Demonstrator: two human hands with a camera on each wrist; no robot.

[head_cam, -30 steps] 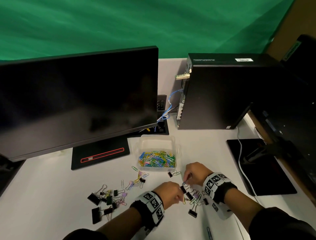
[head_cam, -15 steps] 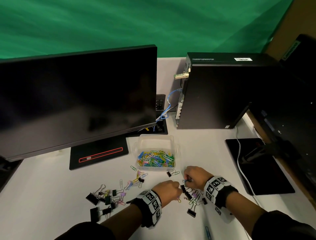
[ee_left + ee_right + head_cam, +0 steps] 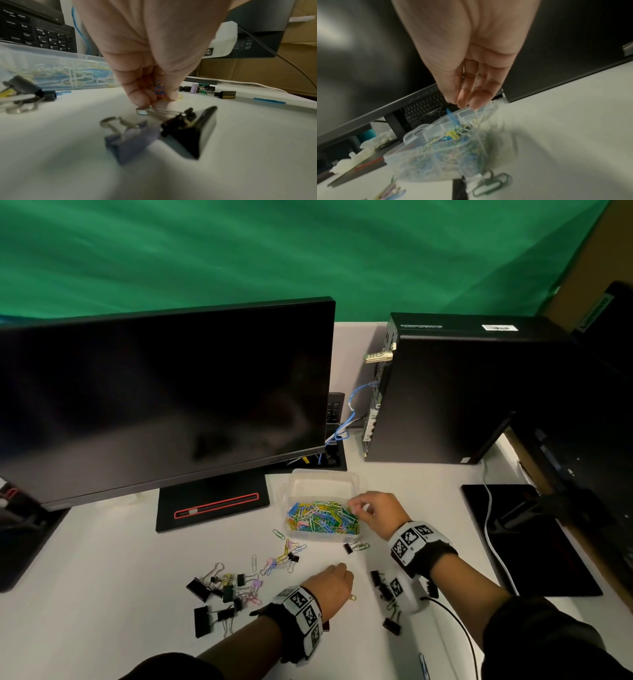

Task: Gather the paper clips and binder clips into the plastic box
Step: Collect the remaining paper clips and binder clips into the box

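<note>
Right hand (image 3: 376,510): above the right edge of the clear plastic box (image 3: 301,484), fingers (image 3: 476,100) stretched downward and loosely spread — gripping nothing; a blue clip (image 3: 453,117) sits just under the fingertips, blurred.
Left hand (image 3: 330,585): low over the white table (image 3: 102,594), fingers (image 3: 137,94) curled tight around a small bundle of coloured paper clips (image 3: 159,92), tips touching the wire handle of a black binder clip (image 3: 190,129).
Clear plastic box: just in front of the black monitor's stand (image 3: 212,501), holding a heap of multicoloured paper clips (image 3: 322,517).
Loose clips, left: black and pastel binder clips with paper clips (image 3: 222,594), scattered left of the left hand.
Loose clips, right: black binder clips (image 3: 380,585) beneath the right wrist — 1 more with a green paper clip (image 3: 356,547) touching the box's near wall.
Background: black computer tower (image 3: 455,392) at the right.
</note>
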